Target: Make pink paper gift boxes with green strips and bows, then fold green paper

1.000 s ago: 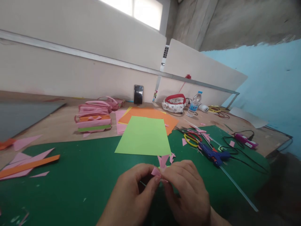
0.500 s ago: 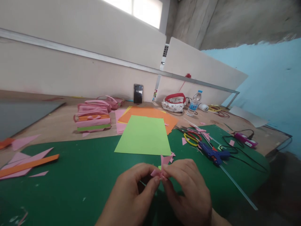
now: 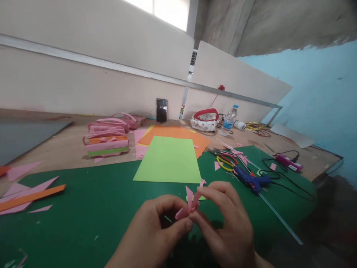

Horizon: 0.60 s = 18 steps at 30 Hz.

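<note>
A small pink paper bow [image 3: 182, 213] with upright pointed tails is pinched between my two hands, low in the middle of the view. My left hand [image 3: 156, 227] grips its left loop between thumb and forefinger. At the other side, my right hand [image 3: 225, 219] holds the bow at its base and touches one tail with the fingertips. Behind the fingers lies a green paper scrap [image 3: 199, 198]. Beyond them a light green sheet [image 3: 169, 160] lies flat, overlapping orange paper [image 3: 178, 131].
On the green mat [image 3: 92, 193] to the right are a blue glue gun [image 3: 252, 180] with a glue stick, and yellow-and-red-handled scissors [image 3: 227, 163]. Pink paper bags [image 3: 107, 134] stand back left. A phone [image 3: 161, 110], a pouch [image 3: 205, 121] and a water bottle [image 3: 230, 120] stand along the wall.
The pink bow has turned in my fingers, and its two tails now stand apart. My right fingertips have lifted and spread from the bow's middle. The view has shifted slightly.
</note>
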Motion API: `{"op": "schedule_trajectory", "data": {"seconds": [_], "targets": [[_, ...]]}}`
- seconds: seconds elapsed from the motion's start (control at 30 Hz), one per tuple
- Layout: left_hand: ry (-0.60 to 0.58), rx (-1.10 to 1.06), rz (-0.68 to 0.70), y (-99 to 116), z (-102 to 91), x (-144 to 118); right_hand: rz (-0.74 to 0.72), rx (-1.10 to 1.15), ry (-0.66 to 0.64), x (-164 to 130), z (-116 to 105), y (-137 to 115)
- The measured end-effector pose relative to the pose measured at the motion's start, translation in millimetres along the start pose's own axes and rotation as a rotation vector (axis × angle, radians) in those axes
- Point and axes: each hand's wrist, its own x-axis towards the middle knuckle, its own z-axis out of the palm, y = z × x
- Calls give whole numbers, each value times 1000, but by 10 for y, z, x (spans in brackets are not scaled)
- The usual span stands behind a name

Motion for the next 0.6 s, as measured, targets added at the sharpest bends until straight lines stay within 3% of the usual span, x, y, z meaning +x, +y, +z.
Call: {"op": "schedule_trajectory", "data": {"seconds": [0.17, 0.3, 0.6], "targets": [[-97, -115, -44, 7, -7, -5, 184, 191, -149, 43, -71, 3], [-39, -143, -85, 32, 0, -23, 285, 303, -224, 43, -92, 27], [-32, -123, -128, 41, -13, -4, 347, 308, -151, 22, -83, 36]]}}
